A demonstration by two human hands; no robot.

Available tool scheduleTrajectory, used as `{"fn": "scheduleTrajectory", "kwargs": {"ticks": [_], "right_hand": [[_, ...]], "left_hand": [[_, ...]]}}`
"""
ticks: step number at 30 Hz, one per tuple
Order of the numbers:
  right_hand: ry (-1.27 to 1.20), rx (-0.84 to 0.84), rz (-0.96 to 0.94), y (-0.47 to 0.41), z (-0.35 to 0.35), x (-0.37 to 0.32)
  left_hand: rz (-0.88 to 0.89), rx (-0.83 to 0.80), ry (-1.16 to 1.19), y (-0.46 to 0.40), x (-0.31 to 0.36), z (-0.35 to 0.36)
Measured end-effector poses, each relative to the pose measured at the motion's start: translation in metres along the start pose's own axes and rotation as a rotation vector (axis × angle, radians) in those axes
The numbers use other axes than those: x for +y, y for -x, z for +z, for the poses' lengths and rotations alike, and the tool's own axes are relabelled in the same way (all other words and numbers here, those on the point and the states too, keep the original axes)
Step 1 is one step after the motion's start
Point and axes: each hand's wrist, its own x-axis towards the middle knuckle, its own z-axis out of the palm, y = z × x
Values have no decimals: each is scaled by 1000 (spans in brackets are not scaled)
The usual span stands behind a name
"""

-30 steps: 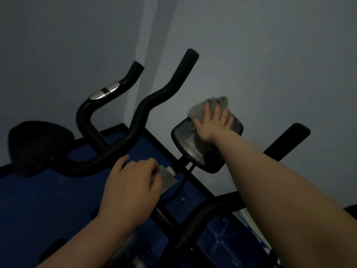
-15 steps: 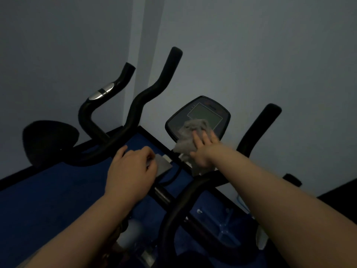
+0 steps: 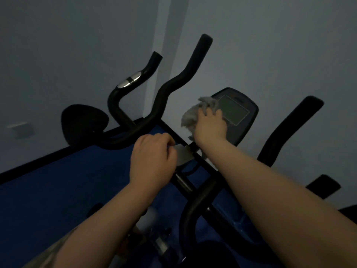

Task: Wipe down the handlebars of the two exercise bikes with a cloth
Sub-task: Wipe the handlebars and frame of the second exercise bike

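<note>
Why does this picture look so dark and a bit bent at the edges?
Head view: the room is dim, so the black handlebars and floor lose detail; the right hand, pressing a grey cloth to the console, stands out paler. The wide-angle lens stretches the forearms near the frame edges. The left hand looks slightly soft.

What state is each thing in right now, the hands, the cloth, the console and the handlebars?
Right hand: pressing the cloth against the console.
Grey cloth: bunched under the right hand.
Console: screen blank, left part covered.
Left hand: closed on the near bike's centre bar.
Far handlebars: untouched.
Right handlebar: untouched.
</note>
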Motion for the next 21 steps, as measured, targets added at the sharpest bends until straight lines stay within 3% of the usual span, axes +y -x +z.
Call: {"fn": "scheduleTrajectory", "kwargs": {"ticks": [2,7,10,21], "right_hand": [[-108,1,-32,19,-4,-8],[-314,-276,-179,65,-16,-20],[-483,-149,-87,98,-14,-25],[-789,25,-188,161,-15,-23]], "left_hand": [[-30,37,84,3,-2,-3],[-45,30,240,28,-10,-2],[-66,-23,320,43,-14,-4],[-230,-224,636,73,-20,-32]]}}
